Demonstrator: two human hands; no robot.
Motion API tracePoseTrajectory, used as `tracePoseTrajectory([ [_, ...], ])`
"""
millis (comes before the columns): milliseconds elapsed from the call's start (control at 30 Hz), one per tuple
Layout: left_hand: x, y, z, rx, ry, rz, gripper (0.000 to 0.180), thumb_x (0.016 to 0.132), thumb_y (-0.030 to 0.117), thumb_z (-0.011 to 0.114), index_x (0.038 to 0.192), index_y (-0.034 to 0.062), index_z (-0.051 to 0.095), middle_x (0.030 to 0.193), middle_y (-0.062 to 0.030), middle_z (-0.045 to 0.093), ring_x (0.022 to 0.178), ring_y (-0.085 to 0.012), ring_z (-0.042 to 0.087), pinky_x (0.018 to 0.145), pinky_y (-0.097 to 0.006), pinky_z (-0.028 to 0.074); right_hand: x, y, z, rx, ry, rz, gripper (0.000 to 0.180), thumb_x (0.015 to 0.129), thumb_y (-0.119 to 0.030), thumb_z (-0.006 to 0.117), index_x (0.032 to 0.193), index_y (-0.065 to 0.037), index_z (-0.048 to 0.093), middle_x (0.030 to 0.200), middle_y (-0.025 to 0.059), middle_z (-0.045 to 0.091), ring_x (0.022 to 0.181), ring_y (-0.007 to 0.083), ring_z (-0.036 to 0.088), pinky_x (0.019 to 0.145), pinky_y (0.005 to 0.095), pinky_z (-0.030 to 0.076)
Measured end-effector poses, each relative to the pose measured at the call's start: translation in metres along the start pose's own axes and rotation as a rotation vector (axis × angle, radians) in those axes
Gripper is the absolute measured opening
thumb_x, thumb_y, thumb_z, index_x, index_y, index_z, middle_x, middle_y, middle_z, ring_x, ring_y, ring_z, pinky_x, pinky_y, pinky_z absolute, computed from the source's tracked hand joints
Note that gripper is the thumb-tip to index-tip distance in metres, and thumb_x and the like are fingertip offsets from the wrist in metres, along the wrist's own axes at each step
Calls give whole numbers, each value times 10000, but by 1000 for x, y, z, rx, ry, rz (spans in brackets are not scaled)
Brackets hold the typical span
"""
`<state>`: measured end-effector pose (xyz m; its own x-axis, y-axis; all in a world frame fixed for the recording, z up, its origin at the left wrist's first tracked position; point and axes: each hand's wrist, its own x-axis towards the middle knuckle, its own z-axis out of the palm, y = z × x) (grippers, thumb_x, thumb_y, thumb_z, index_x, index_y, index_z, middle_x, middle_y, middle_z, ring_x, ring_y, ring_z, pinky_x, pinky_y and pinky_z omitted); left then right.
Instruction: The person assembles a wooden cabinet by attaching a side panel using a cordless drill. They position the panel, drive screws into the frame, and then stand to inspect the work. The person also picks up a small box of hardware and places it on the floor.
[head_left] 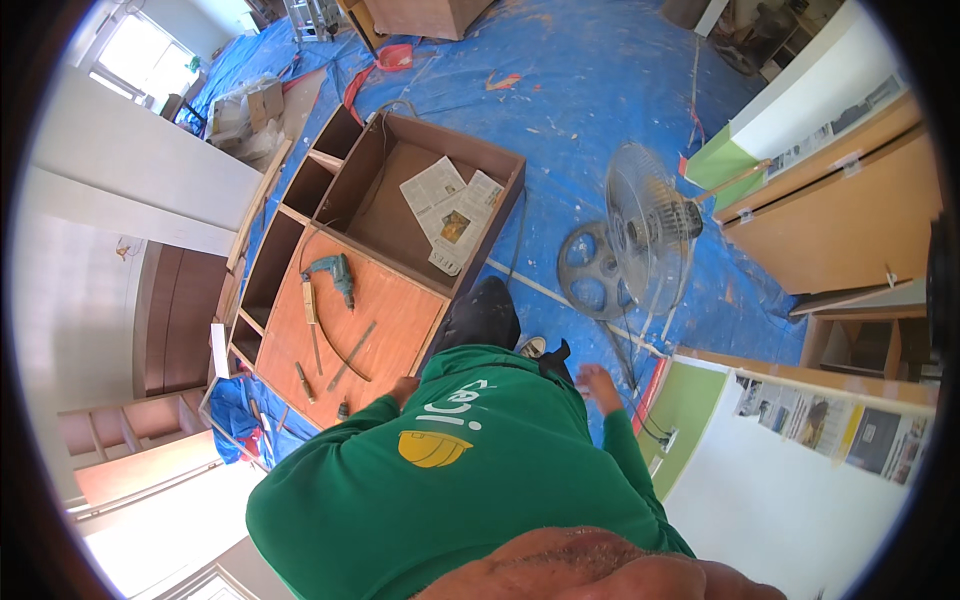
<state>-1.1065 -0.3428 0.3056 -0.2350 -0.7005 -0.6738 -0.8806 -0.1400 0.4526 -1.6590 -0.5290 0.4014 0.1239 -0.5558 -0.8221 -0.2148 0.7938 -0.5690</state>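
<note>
My left hand (403, 390) is by the right edge of an orange-brown wooden panel (400, 320) on a low cabinet; my sleeve and body partly hide its fingers. My right hand (597, 386) hangs at my right side, fingers apart, holding nothing. On the panel lie a teal power drill (335, 276), a long thin tool with a pale wooden handle (309, 298), a flat metal strip (352, 355) and a short-handled tool (305, 382). A small dark piece (343, 410), too small to name, sits near my left forearm.
Newspaper sheets (455, 215) lie in the cabinet's brown open compartment. A fan (650, 230) stands on the blue floor sheeting (560, 110), right of the cabinet. Cables trail near my right side. Wooden boards (830, 220) and a green-and-white wall (690, 410) are at the right.
</note>
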Motion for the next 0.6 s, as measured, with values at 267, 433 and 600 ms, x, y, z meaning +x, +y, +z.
tracePoseTrajectory([
  [267, 108, 51, -49, -616, 115, -375, 180, 1019, 305, 611, 1057, 150, 692, 839, -44, 664, 762, -245, 669, 651, -378, 536, 114, -328, 112, -310, -459, -390, 400, 1019, -257, 595, 1368, -61, 593, 1144, 47, 692, 998, 152, 672, 825, 343, 517],
  [433, 196, 33, -140, -903, 326, -385, 213, 1026, 329, 615, 1100, 141, 682, 861, -54, 667, 734, -222, 656, 603, -351, 524, 227, -439, 145, -450, -443, -387, 398, 979, -227, 617, 1340, -61, 609, 1063, 37, 709, 923, 143, 684, 727, 333, 518],
  [600, 253, 29, -280, -1688, 526, -645, 225, 1029, 330, 618, 1142, 140, 660, 897, -45, 665, 705, -209, 644, 544, -324, 507, 308, -523, 138, -481, -300, -260, 377, 930, -142, 613, 1279, 0, 631, 1012, 79, 710, 806, 169, 685, 668, 335, 516],
])
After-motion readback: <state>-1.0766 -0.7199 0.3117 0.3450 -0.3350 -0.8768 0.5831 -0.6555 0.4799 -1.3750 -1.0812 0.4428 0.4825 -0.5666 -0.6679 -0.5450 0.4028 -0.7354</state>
